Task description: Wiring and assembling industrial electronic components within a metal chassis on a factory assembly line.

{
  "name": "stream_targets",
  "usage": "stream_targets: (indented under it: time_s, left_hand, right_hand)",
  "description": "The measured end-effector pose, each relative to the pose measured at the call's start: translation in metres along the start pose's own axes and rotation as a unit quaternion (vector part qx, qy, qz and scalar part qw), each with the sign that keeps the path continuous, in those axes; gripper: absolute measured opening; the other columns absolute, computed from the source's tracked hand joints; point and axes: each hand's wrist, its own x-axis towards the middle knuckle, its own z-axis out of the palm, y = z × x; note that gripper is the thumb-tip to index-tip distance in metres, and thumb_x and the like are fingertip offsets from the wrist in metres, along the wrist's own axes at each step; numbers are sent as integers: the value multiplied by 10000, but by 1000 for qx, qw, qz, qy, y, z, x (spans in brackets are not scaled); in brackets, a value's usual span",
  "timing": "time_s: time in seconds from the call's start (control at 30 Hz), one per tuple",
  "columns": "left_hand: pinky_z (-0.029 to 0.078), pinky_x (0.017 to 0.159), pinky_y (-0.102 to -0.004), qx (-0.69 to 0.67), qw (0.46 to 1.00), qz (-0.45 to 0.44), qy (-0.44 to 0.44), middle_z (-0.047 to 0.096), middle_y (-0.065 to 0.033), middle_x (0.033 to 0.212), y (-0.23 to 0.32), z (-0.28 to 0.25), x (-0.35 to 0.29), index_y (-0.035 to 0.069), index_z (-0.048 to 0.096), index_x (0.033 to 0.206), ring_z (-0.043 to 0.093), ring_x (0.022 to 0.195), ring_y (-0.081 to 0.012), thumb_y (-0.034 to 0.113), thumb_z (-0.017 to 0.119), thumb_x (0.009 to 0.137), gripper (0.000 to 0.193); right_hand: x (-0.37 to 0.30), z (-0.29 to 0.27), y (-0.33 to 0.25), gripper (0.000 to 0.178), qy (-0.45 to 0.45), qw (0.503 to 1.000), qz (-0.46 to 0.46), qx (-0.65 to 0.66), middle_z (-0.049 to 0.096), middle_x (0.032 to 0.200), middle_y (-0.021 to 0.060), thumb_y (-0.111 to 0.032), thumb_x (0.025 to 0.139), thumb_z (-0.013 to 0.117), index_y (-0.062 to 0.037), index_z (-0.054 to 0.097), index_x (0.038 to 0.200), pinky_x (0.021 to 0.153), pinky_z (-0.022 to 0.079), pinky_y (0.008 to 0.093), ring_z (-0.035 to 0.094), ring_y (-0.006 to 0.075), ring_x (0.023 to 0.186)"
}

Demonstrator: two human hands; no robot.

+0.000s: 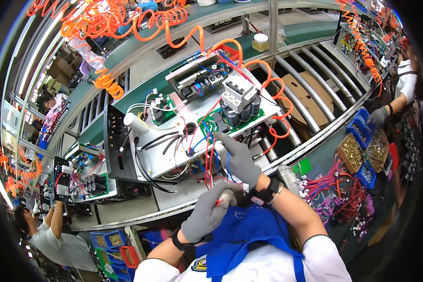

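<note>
One head-worn fisheye view, looking steeply down, close above the open metal chassis (192, 127), straight edges bowing outward

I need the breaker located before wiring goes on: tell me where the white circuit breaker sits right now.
In the head view, the white circuit breaker stands upper centre on the open metal chassis, just above the black capacitors and beyond the right hand.
</note>
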Motion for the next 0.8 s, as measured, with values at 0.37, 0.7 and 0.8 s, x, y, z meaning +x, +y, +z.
stream_targets:
  time_s: [0.37, 0.7, 0.8]
  left_hand:
    - [412, 574, -279, 42, 973, 25, 225, 620, -39, 769, -84, -15, 31, 10, 516, 1381, 501, 637, -82, 197, 441, 1068, 372]
    - [414, 592, -263, 18, 965, 96, 242, 549, -19, 723, -76, -10, 13, -9, 527, 1293, 475, 626, -83, 199, 438, 1068, 319]
    - [413, 596, -262, 19, 970, 106, 217, 556, -31, 747, -63, -6, -3, -25, 517, 1282, 477, 636, -90, 207, 437, 1070, 324]
  right_hand:
    - [64, -14, -30, 235, -185, 919, 327, 122, 515, 599, -20, -238, 963, 662, -5, 686, 975, 471, 317, 256, 431, 63, 504]
    - [63, -28, -88, 189, -277, 835, 365, 304, 375, 516, -66, -255, 1032, 530, -77, 571, 984, 418, 268, 249, 343, 53, 420]
    - [53, -54, -134, 221, -283, 833, 307, 363, 367, 522, -65, -241, 1055, 476, -59, 561, 964, 418, 242, 248, 325, 47, 419]
